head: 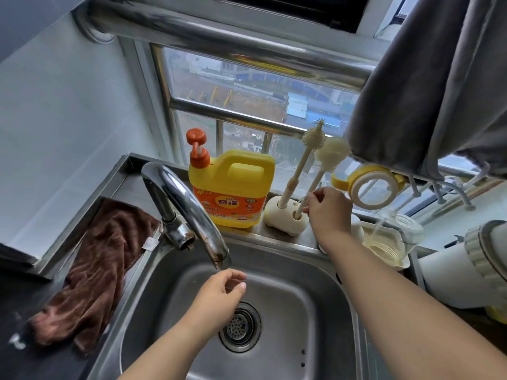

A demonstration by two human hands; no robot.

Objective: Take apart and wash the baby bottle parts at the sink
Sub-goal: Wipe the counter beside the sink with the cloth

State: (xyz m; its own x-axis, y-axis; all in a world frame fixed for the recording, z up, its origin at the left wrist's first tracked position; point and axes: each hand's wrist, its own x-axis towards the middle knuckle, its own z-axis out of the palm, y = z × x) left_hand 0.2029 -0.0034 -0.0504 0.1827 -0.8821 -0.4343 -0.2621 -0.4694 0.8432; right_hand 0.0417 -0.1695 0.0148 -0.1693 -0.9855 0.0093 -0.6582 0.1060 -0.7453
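Steel sink point(315, 319) under a window: bottle point(395, 239) and ring point(374, 187) lay apart at right, while right hand point(329, 212) pinched a brush point(325, 167), left hand point(222, 294) loosely curled, holding nothing; washing seemingly unstarted.

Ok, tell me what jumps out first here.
The yellow detergent jug with its orange pump stands on the ledge behind the sink. Beside it, the right hand pinches a brush handle in the cream holder; the left hand hovers under the faucet.
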